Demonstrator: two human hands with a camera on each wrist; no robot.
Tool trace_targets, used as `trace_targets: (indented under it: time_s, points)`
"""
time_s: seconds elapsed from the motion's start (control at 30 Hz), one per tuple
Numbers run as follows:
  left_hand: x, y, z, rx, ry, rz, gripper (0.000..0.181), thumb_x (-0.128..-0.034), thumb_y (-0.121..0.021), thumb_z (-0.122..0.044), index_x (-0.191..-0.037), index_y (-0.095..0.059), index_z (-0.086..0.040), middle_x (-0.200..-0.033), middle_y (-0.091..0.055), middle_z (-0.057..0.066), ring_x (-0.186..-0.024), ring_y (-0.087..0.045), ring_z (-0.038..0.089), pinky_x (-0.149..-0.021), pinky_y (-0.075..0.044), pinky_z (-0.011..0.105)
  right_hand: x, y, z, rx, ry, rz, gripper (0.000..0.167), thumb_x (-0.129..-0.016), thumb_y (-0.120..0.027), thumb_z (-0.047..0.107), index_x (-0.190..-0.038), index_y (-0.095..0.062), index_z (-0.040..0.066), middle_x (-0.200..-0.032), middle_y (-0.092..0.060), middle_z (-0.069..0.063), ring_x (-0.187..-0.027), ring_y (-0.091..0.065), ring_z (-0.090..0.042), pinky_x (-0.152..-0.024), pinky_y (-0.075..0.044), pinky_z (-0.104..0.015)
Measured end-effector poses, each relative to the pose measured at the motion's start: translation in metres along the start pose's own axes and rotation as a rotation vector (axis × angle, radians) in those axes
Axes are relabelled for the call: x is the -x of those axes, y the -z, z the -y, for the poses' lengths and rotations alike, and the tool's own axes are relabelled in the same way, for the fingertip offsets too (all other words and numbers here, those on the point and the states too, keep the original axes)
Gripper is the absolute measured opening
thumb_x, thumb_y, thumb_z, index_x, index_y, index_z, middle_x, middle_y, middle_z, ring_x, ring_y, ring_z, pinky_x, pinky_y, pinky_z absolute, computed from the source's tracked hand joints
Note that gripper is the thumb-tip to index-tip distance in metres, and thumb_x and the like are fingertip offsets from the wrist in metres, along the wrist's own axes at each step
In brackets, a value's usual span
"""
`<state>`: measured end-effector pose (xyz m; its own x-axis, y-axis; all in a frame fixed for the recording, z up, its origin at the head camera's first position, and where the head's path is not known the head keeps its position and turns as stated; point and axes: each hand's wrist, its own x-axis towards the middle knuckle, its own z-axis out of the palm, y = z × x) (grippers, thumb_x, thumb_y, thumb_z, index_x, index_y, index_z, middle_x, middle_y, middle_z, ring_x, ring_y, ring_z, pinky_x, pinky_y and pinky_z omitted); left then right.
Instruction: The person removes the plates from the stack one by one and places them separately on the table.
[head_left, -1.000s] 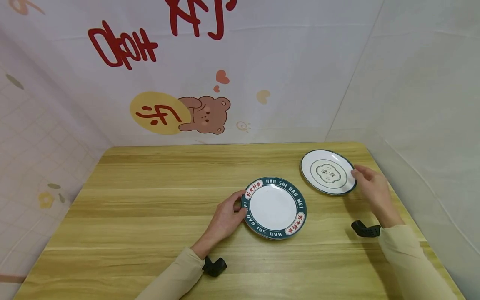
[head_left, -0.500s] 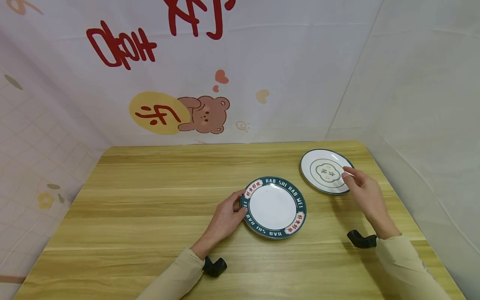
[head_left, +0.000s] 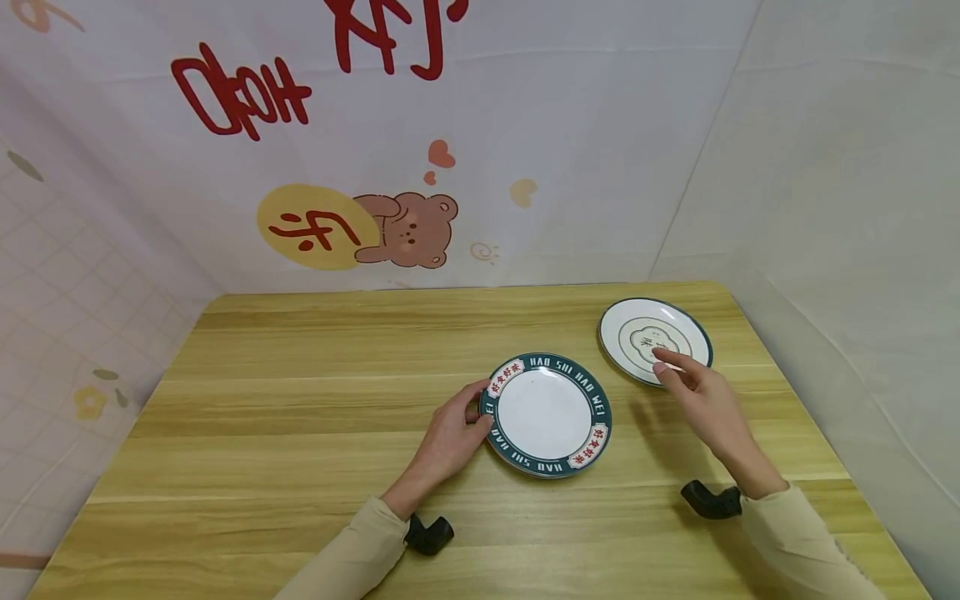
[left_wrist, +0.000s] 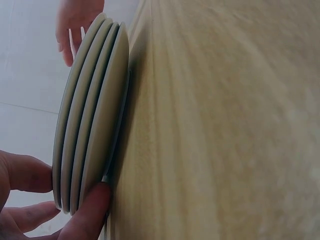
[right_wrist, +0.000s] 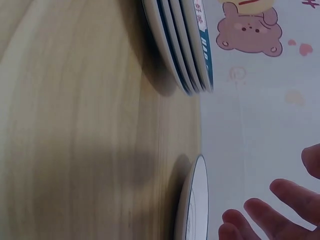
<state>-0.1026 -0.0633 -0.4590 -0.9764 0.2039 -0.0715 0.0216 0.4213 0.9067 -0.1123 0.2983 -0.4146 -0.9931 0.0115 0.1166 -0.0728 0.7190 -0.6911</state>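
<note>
Nearest, at the bottom of the head view, two cream sleeves (head_left: 352, 546) lie above a wood-grain table (head_left: 225, 475), each with a black wrist gadget (head_left: 429, 535) at the cuff. The right-hand gadget has shifted left and lower since a second ago.

Just below and left of the table's middle, the left hand (head_left: 447, 429) grips the left edge of a stack of plates (head_left: 546, 414), thumb and fingers on opposite faces, as the left wrist view shows. The stack has green rims with white lettering and sits right of the frame's centre; hand and stack look unmoved since the earlier frames.

The right hand (head_left: 708, 408), at right of centre, has changed most. A second ago its fingertips were at the right edge of a white plate (head_left: 630, 325); now they are over the plate's middle, fingers loosely spread and holding nothing. The right wrist view shows them apart from it. This plate lies at the table's far right, where it was.

Behind, a pale wall (head_left: 585, 117) carries a printed brown bear (head_left: 416, 231), left of centre.
</note>
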Motion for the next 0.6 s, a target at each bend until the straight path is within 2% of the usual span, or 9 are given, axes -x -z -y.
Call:
trace_targets:
  time_s: [0.3, 0.5, 0.6]
  points:
    - [0.0, 0.0, 0.0, 0.0, 0.004, -0.003, 0.053, -0.1002, -0.063, -0.009, -0.151, -0.05, -0.006, -0.134, -0.063, 0.017, -0.104, -0.07, 0.021, -0.087, -0.059, 0.037, 0.007, -0.012, 0.006, -0.063, 0.011, 0.092, 0.048, -0.108, -0.055, 0.038, -0.144, -0.061, 0.007, -0.128, -0.069, -0.021, -0.11, -0.066, -0.034, -0.077, -0.051, -0.025]
    - [0.0, 0.0, 0.0, 0.004, -0.002, -0.006, 0.053, -0.0999, -0.063, -0.008, -0.151, -0.051, -0.005, -0.135, -0.063, 0.018, -0.105, -0.07, 0.021, -0.086, -0.059, 0.035, 0.009, -0.02, 0.008, -0.114, 0.03, 0.159, 0.044, -0.108, -0.057, 0.032, -0.144, -0.061, 0.006, -0.137, -0.066, -0.016, -0.121, -0.063, -0.033, -0.09, -0.047, -0.015]
    - [0.0, 0.0, 0.0, 0.003, -0.007, -0.007, 0.053, -0.0996, -0.063, -0.007, -0.151, -0.051, -0.005, -0.135, -0.063, 0.019, -0.105, -0.071, 0.021, -0.086, -0.059, 0.035, 0.01, -0.023, 0.01, -0.131, 0.022, 0.188, 0.044, -0.108, -0.058, 0.033, -0.144, -0.061, 0.007, -0.14, -0.064, -0.013, -0.126, -0.061, -0.033, -0.096, -0.046, -0.017]
